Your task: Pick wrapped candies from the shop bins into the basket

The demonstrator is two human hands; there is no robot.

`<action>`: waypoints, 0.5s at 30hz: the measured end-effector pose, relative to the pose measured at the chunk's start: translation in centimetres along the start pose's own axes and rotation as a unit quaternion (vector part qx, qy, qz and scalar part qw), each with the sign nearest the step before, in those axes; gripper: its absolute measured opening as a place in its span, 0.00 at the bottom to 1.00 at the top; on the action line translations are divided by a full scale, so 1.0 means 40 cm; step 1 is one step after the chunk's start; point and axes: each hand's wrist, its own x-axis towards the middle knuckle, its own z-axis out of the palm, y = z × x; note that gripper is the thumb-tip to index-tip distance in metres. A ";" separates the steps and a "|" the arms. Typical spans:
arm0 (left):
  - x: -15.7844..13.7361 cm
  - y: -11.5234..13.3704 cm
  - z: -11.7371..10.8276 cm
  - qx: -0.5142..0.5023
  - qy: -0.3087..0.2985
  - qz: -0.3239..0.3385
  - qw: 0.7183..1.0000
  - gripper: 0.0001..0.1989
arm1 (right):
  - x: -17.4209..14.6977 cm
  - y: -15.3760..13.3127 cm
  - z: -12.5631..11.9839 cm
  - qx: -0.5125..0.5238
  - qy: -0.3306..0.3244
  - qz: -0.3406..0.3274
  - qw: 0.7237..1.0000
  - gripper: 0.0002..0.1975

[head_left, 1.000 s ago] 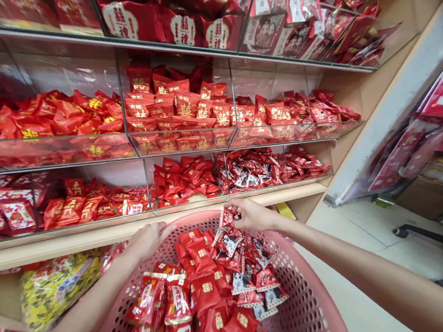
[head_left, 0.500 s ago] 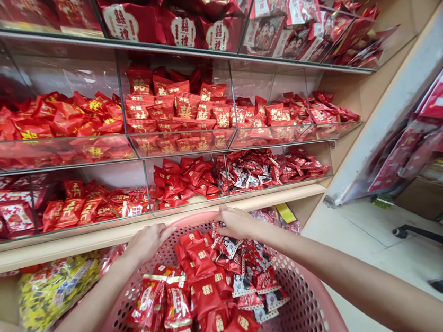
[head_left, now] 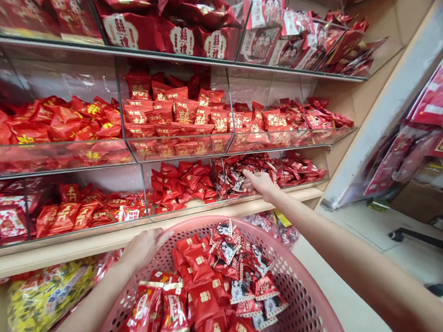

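Observation:
A pink perforated plastic basket (head_left: 307, 284) is below me, holding several kinds of wrapped candy. My left hand (head_left: 145, 246) grips its far left rim with the fingers over the edge. In the basket lie plain red candy packets (head_left: 204, 298), glossy red-and-gold packets (head_left: 174, 310) and red, black and white candies (head_left: 239, 289). My right hand (head_left: 262, 183) is at the low front panel of a shelf compartment, fingers stretched toward the pile of matching red, black and white candies (head_left: 233, 171). Nothing shows in its fingers, which are apart; their tips are against the pile or just in front of it.
Clear dividers split the shelves (head_left: 188, 156) into compartments of red packets. A wooden ledge (head_left: 74, 246) runs under the lowest row. Below it lies a bag of yellow-wrapped sweets (head_left: 48, 297). Black chair legs (head_left: 434, 248) stand on the floor at right.
My right hand has moved from the basket's far rim up and right to the candy compartment. My left hand stays on the rim. The view has shifted slightly.

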 end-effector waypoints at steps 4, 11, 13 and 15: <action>-0.002 0.000 0.000 0.005 0.005 0.000 1.000 0.27 | 0.049 0.011 0.013 0.117 0.006 0.077 0.990 0.19; 0.001 -0.003 0.001 0.010 0.004 0.005 1.000 0.28 | 0.042 0.029 0.013 0.244 0.024 0.076 0.967 0.11; 0.000 0.001 -0.002 0.020 0.002 0.003 1.000 0.28 | 0.020 0.035 -0.004 0.258 0.015 0.065 0.964 0.11; -0.003 0.006 -0.006 0.030 -0.001 -0.003 1.000 0.28 | -0.010 0.041 -0.028 0.264 0.003 0.054 0.963 0.09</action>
